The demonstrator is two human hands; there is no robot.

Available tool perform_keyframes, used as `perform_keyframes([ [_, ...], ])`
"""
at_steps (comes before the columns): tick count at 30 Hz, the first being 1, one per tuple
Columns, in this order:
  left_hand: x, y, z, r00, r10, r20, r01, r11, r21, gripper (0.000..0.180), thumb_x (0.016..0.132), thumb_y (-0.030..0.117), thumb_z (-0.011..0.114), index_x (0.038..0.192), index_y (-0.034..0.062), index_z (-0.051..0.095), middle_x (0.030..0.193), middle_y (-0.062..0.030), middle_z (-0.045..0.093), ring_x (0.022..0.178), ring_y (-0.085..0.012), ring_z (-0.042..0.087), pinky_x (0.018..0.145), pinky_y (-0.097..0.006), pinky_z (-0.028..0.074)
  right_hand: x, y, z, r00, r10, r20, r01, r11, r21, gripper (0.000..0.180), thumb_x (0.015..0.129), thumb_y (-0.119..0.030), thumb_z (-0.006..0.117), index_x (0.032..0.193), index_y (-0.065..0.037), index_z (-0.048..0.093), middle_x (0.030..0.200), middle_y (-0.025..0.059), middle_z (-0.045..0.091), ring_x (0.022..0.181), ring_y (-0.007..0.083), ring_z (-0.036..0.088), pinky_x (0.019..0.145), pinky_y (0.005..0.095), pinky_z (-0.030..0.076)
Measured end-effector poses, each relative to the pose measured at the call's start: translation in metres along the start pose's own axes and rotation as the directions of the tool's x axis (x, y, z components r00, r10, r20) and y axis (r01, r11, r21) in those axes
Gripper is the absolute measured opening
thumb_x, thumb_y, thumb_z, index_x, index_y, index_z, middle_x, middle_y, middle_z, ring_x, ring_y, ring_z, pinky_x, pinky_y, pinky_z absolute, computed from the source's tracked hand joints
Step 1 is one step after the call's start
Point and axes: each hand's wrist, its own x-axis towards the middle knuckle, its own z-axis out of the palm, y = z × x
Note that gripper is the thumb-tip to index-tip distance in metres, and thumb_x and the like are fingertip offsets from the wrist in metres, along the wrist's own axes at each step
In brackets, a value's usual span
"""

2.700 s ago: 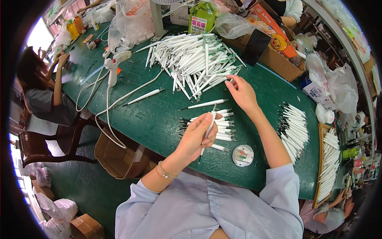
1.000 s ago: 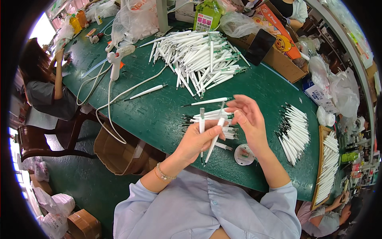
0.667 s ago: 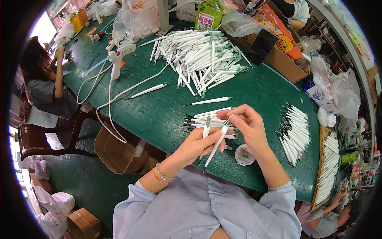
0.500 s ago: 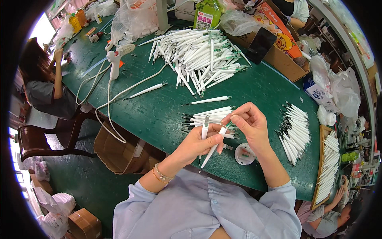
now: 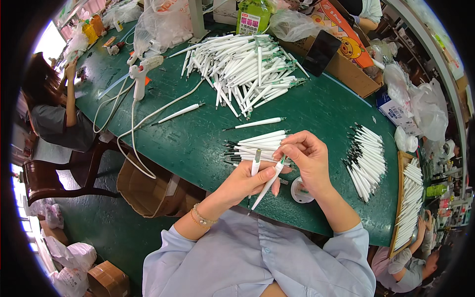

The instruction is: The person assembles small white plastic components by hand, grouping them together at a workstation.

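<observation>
My left hand grips a white pen that slants down toward me, and a second short white piece sticks up from the same fist. My right hand pinches the top end of that pen with its fingertips. Both hands hover over a small stack of white pens lying on the green table. A little round white dish sits just under my right wrist.
A big heap of white pens lies at the table's far side, with a glue gun and its cord to the left. Neat rows of pens and a tray of pens are at the right. Another person sits far left.
My right hand came back from the far heap to meet my left hand. Both hands then sank toward the small stack, with the pen still held between them.
</observation>
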Motion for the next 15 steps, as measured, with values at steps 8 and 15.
perform_keyframes([
  [8,0.0004,-0.0016,0.0009,1.0,0.007,-0.003,-0.007,1.0,-0.017,0.04,0.089,0.03,0.043,0.104,-0.0049,0.053,0.062,-0.0039,0.055,0.043,-0.0015,0.028,0.038,-0.016,0.021,0.0003,0.0018,-0.0017,0.999,-0.006,-0.032,0.004,0.999,-0.051,0.01,0.08,-0.007,0.058,0.084,0.0,0.053,0.073,0.0104,0.06,0.069,0.0143,0.059,0.066,0.0261,0.047],
  [15,0.0029,-0.0075,-0.0047,0.999,0.047,-0.017,-0.047,0.998,-0.031,0.037,0.089,0.03,0.042,0.102,-0.0034,0.054,0.062,-0.0021,0.053,0.044,-0.0008,0.028,0.039,-0.016,0.02,-0.0078,0.0075,0.0037,1.0,-0.018,-0.023,0.015,0.99,-0.143,0.013,0.081,-0.005,0.055,0.092,0.002,0.055,0.081,0.0085,0.062,0.072,0.0093,0.057,0.062,0.0222,0.047],
])
